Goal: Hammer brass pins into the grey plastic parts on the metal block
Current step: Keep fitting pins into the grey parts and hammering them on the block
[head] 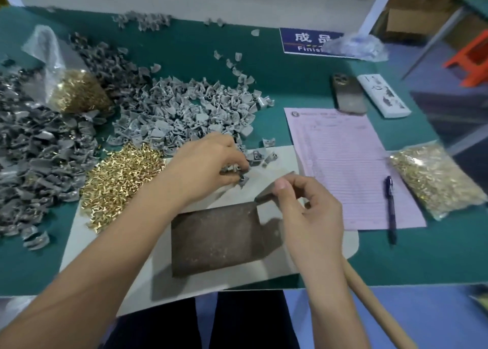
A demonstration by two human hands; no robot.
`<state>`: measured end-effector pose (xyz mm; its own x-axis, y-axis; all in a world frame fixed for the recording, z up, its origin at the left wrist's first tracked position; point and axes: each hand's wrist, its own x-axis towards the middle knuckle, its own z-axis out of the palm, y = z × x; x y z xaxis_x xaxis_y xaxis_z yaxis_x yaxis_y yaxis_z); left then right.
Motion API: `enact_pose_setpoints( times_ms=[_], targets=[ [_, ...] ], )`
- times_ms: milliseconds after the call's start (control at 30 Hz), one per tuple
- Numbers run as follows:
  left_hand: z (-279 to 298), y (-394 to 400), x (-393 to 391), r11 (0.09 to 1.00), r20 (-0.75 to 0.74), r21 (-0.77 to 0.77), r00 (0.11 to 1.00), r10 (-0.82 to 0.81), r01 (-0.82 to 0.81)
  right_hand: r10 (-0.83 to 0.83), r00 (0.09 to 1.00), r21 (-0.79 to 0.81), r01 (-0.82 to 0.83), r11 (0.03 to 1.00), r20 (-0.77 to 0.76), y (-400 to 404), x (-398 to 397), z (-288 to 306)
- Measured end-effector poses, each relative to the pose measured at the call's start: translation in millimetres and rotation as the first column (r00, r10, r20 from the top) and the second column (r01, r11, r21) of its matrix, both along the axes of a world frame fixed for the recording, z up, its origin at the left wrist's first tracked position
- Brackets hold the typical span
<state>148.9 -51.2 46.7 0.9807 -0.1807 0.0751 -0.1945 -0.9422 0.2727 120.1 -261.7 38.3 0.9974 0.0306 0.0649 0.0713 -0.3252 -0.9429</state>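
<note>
A dark, rusty metal block (216,240) lies on a pale mat (111,243) at the table's near edge; nothing sits on top of it. My left hand (208,163) is just beyond the block, its fingers curled round a few grey plastic parts (241,179). My right hand (306,211) grips the hammer (272,190) close to its metal head, thumb on the head, above the block's far right corner. The wooden handle (375,311) runs down to the lower right. Loose brass pins (118,179) are heaped left of the mat. A pile of grey parts (184,110) lies behind.
Darker grey parts (34,147) cover the left side, with an open bag of pins (79,92) among them. To the right lie a pink form (343,163), a pen (390,206), a sealed pin bag (435,179), a phone (348,93) and a blue sign (306,40).
</note>
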Motion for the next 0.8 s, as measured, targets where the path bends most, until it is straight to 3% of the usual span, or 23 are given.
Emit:
enact_pose_setpoints(
  times_ms=[100,400,567,700,800],
  targets=[
    [-2,0,-1,1.000,0.048,0.011,0.999,0.003,-0.003,0.010,1.000,-0.005,-0.010,1.000,0.006,0,-1,0],
    [0,0,-3,0.999,0.000,0.041,1.000,0.001,-0.001,0.040,0.997,-0.010,-0.040,0.999,0.062,2,-3,5],
    [23,-8,-54,0.964,0.004,-0.263,0.999,0.032,-0.030,0.095,0.988,-0.001,-0.096,0.995,0.124,0,-10,8],
    [20,-11,-119,0.933,-0.035,-0.317,0.985,0.170,-0.172,0.261,0.923,-0.127,-0.233,0.964,0.282,7,-28,8],
    [9,-11,-145,0.896,-0.002,-0.361,0.961,0.276,-0.259,0.380,0.869,-0.233,-0.317,0.919,0.318,18,-38,2]
  ],
)
